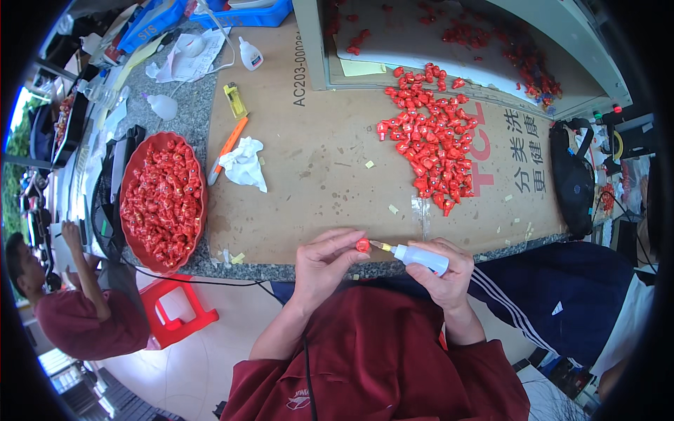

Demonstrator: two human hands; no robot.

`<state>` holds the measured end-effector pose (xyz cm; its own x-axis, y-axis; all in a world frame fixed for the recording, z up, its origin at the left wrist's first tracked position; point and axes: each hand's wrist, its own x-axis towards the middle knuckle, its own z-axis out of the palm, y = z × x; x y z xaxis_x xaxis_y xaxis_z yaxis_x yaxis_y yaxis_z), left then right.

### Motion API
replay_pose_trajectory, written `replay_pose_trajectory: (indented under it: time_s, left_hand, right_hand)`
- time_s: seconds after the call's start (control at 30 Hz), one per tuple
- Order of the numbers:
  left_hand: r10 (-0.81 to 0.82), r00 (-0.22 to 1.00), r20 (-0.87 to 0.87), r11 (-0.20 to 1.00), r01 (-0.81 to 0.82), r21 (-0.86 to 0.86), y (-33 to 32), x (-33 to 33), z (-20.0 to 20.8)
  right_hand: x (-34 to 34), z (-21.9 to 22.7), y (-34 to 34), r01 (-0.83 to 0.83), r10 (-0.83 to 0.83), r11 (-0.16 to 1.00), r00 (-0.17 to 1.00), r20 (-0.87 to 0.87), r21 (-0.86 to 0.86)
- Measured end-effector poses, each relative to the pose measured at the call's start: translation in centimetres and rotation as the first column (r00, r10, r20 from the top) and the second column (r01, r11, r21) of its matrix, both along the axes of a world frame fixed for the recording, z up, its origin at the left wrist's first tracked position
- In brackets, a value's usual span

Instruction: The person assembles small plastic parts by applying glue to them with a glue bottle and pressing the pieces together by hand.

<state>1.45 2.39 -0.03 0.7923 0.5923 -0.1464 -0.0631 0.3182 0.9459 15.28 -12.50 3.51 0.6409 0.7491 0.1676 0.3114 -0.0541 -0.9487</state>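
Note:
My left hand (319,266) pinches a small red plastic piece (362,245) between thumb and fingertips, just over the table's near edge. In my right hand (453,270) is a squeeze bottle (425,259), tilted sideways with its yellow-based nozzle pointing left. The nozzle tip is right beside the red piece; whether they touch I cannot tell. Beyond my hands, a pile of similar red pieces (437,140) lies loose on the cardboard sheet (316,182). A red scalloped tray (167,269) full of such pieces stands to the left.
An orange box cutter (231,143), crumpled tissue (243,163), yellow lighter (235,102) and white bottle (250,55) lie left of centre. A metal housing (590,56) borders the back right, a black bag (570,175) the right. One person (84,309) sits at left, beyond a red stool (203,316).

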Motion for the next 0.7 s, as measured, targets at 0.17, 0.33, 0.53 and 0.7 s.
replay_pose_trajectory:
  time_s: [0.17, 0.33, 0.53, 0.7]
  left_hand:
    - [-0.012, 1.0, -0.013, 1.0, 0.012, 0.001, 0.1, 0.1, 0.2]
    - [-0.009, 1.0, 0.009, 0.999, 0.01, -0.032, -0.1, 0.0, 0.3]
    - [0.054, 0.998, 0.01, 0.999, -0.054, 0.006, -0.2, -0.6, 0.0]
    - [0.072, 0.997, -0.021, 0.997, -0.072, 0.003, -0.2, -0.5, 0.2]
  right_hand:
    - [0.0, 0.3, 0.2, -0.015, 0.015, 0.999, 1.0, -0.003, -0.043]
    - [0.4, 0.0, 0.5, 0.033, -0.033, 0.999, 0.999, -0.016, 0.016]
    - [1.2, -1.5, 5.6, 0.047, -0.047, 0.999, 0.998, -0.043, 0.007]
    - [1.7, -2.8, 9.1, 0.017, -0.016, 1.0, 1.0, 0.019, -0.021]
